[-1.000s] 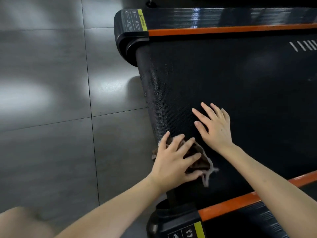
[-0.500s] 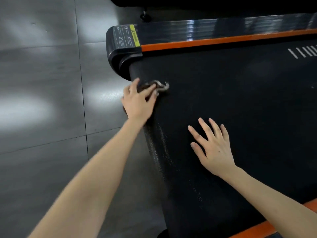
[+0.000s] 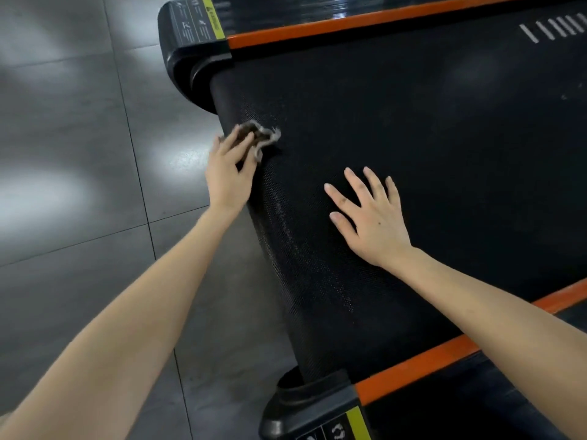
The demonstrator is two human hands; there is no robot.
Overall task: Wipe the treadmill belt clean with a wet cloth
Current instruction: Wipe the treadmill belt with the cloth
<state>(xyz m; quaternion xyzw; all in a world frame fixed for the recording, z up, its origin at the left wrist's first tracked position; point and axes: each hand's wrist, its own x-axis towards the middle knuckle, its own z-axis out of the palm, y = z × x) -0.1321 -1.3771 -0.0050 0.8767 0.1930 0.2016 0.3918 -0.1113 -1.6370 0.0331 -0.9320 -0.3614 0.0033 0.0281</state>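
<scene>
The black treadmill belt [image 3: 428, 128] fills the right half of the view, its rear roller end curving down on the left. My left hand [image 3: 230, 173] presses a small dark cloth with a pale hem [image 3: 259, 136] onto the belt's rounded rear edge, near the far corner. My right hand [image 3: 370, 217] lies flat on the belt with its fingers spread, holding nothing. Pale streaks run along the belt edge below the cloth.
Orange side rails [image 3: 365, 20] [image 3: 444, 363] border the belt on the far and near sides. Black end caps with yellow warning labels [image 3: 197, 30] [image 3: 317, 411] sit at both rear corners. Grey tiled floor [image 3: 79, 185] lies to the left.
My left hand swept the cloth along the belt's rear edge from the near corner to the far corner, and has now drawn back slightly. My right hand stayed flat on the belt.
</scene>
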